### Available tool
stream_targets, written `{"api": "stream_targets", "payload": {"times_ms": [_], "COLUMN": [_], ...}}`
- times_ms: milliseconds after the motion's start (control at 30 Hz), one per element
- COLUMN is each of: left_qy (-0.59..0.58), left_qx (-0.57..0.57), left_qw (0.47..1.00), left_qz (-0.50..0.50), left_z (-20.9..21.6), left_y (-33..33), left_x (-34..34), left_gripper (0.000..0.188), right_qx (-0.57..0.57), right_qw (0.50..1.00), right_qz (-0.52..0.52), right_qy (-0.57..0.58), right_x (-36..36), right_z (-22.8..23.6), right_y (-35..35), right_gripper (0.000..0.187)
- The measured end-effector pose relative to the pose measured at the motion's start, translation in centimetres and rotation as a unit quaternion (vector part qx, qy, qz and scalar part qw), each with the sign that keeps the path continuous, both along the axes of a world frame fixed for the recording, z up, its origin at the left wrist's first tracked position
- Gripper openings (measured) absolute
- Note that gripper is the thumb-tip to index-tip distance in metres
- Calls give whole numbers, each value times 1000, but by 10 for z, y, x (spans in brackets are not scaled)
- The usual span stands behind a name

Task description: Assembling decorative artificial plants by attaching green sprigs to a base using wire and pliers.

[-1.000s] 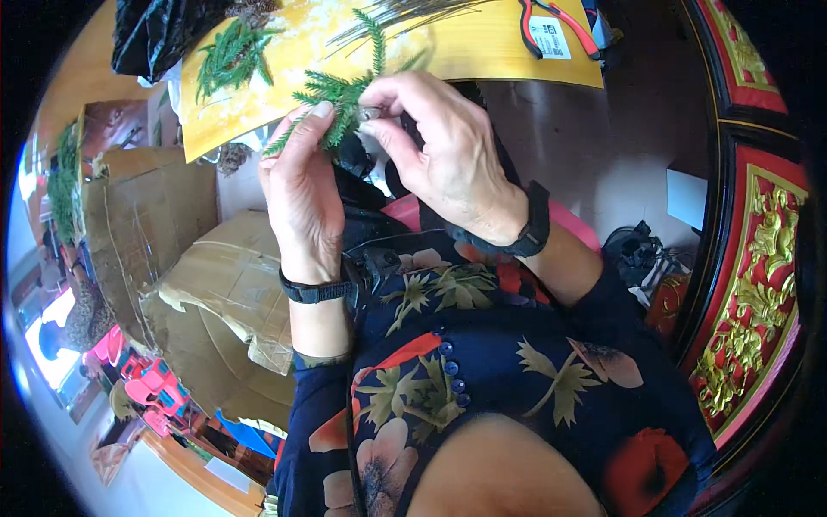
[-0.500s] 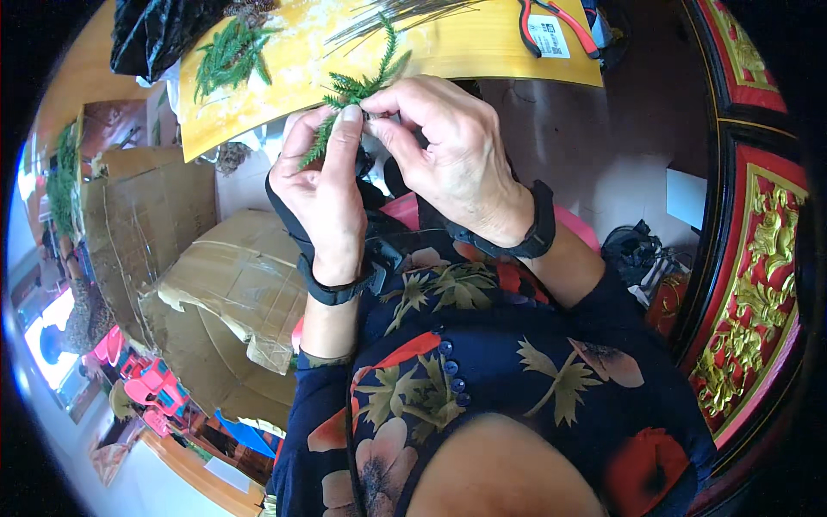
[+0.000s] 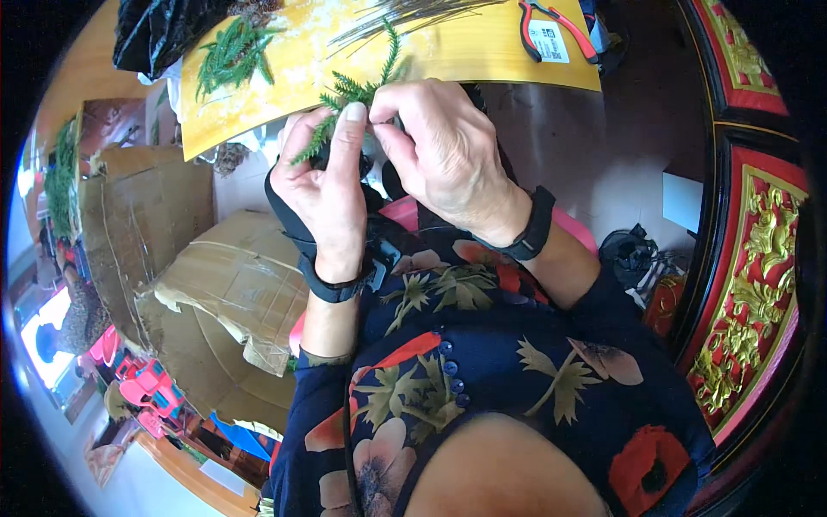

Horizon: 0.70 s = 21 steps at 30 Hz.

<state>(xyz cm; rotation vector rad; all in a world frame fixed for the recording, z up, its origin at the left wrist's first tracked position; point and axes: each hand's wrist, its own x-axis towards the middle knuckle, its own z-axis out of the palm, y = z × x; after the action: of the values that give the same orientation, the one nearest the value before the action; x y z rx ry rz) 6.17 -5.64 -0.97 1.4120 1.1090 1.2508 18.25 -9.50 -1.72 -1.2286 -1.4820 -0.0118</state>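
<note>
A green artificial pine sprig (image 3: 349,88) with several needled fronds is pinched between the thumb and fingers of my left hand (image 3: 334,194), just off the near edge of the yellow board (image 3: 500,60). My right hand (image 3: 452,151) is closed in a pinch right beside the sprig's middle. Whatever lies between its thumb and forefinger is too small or hidden to make out. More green sprigs (image 3: 234,60) lie in a pile on the board's left side. A bundle of thin dark stems or wires (image 3: 405,21) rests at its far middle.
Red-handled pliers (image 3: 580,36) lie at the board's right, over a white label (image 3: 549,41). A black plastic bag (image 3: 151,39) sits at the far left. Opened cardboard boxes (image 3: 228,267) stand left of me. On the right is a red and gold carved panel (image 3: 758,293).
My right hand has shifted very slightly, its fingertips now a little apart from my left thumb. The sprig has tilted slightly and stays in my left hand.
</note>
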Motion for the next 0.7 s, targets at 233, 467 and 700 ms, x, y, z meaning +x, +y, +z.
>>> {"api": "stream_targets", "payload": {"times_ms": [233,467,700], "left_qy": [77,57,-105], "left_qx": [101,61,-40], "left_qw": [992,995,991], "left_qz": [7,60,67], "left_z": [-1,-2,3], "left_y": [-5,4,7], "left_x": [-8,-28,-53], "left_gripper": [12,12,8], "right_qx": [-49,-55,115], "right_qw": [998,990,868], "right_qz": [18,105,376], "right_qy": [29,75,305], "right_x": [-9,-5,-50], "right_z": [8,41,112], "right_y": [-8,-15,-33], "right_gripper": [28,19,20]}}
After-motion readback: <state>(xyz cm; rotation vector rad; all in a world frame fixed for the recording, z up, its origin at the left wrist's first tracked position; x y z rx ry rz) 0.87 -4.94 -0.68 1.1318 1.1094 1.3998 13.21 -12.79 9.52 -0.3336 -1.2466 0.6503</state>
